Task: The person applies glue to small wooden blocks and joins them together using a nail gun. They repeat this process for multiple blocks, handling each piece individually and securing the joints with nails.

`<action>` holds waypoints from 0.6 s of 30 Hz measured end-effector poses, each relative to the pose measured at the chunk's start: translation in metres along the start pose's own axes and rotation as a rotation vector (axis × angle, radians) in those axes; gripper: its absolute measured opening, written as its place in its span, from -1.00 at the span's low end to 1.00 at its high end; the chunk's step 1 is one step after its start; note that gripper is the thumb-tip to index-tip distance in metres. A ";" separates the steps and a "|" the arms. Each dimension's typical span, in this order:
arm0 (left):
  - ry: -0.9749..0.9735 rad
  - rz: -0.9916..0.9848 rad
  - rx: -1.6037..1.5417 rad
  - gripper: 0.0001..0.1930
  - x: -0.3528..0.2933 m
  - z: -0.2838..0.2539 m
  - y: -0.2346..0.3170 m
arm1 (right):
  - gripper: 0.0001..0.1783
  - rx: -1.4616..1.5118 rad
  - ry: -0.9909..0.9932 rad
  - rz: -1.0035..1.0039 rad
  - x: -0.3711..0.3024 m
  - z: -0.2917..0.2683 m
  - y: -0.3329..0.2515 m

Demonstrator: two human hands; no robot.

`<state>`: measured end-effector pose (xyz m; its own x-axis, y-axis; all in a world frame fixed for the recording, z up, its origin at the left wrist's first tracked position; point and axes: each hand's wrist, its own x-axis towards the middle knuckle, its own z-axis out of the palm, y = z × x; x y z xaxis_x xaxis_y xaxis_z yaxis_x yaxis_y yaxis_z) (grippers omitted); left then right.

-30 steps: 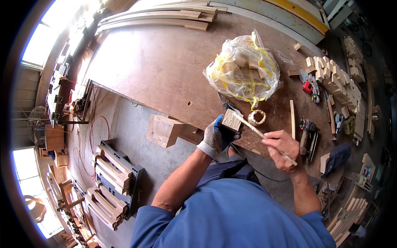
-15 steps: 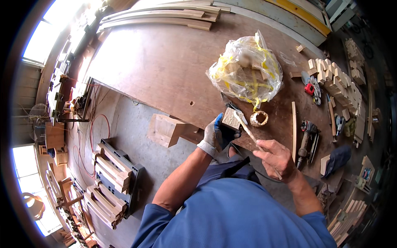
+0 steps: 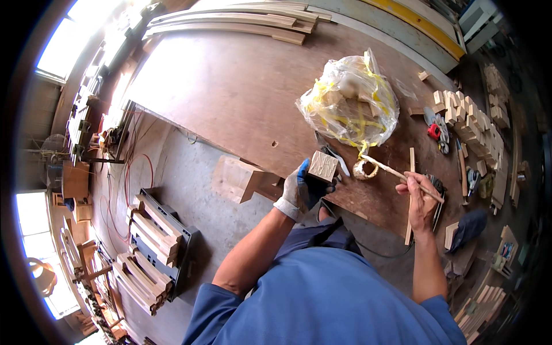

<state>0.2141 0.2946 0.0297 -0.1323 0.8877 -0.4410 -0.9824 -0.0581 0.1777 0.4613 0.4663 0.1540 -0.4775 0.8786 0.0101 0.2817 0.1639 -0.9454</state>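
My gloved left hand (image 3: 295, 194) grips a small square wooden block (image 3: 323, 165), held up near the table's edge. The block's upper face carries a wrinkled, pale, glue-like layer. My bare right hand (image 3: 418, 198) is closed round a thin wooden stick (image 3: 398, 172). The far tip of that stick reaches into a small round cup (image 3: 357, 174) with a pale, smeared rim. Just behind the block lies a dark tool with a light handle (image 3: 341, 163), partly hidden.
A crumpled clear plastic bag with yellow strips (image 3: 351, 100) sits on the brown tabletop (image 3: 230, 86). To the right lie a thin wood strip (image 3: 411, 158), a hammer (image 3: 462, 167) and stacked wooden blocks (image 3: 474, 123). A large wooden block (image 3: 236, 178) juts out beside the table's near edge.
My right hand has moved right, taking the stick's tip off the block and over to the cup. My left hand still holds the block in nearly the same place.
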 end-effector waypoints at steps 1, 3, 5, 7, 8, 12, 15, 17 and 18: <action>-0.011 0.007 0.003 -0.36 -0.005 0.001 0.001 | -0.69 0.029 0.025 0.066 0.003 0.001 0.011; -0.027 0.029 0.009 -0.35 -0.017 -0.001 0.004 | -0.70 0.032 0.043 0.131 0.010 0.007 0.027; 0.001 0.038 0.005 -0.38 -0.031 -0.002 0.004 | -0.74 -0.068 0.048 0.127 0.016 0.014 0.033; 0.055 0.060 -0.022 -0.43 -0.048 0.011 0.004 | -0.75 -0.053 0.032 0.133 0.024 0.015 0.071; 0.045 0.048 0.009 -0.49 -0.056 0.000 0.006 | -0.76 -0.073 0.000 0.164 0.028 0.019 0.081; -0.005 0.164 0.198 -0.38 -0.103 0.021 0.019 | -0.75 -0.113 -0.113 0.270 0.044 0.037 0.098; 0.053 0.235 0.395 -0.27 -0.146 0.031 0.040 | -0.71 0.016 -0.069 0.329 0.047 0.041 0.120; 0.096 0.295 0.470 -0.19 -0.173 0.024 0.054 | -0.67 0.014 -0.073 0.450 0.041 0.039 0.126; 0.172 0.349 0.509 -0.17 -0.185 0.020 0.059 | -0.65 -0.068 -0.165 0.512 0.035 0.038 0.122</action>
<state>0.1834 0.1362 0.1397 -0.4943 0.7671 -0.4089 -0.6972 -0.0690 0.7135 0.4471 0.4998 0.0266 -0.3875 0.7727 -0.5027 0.5632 -0.2333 -0.7927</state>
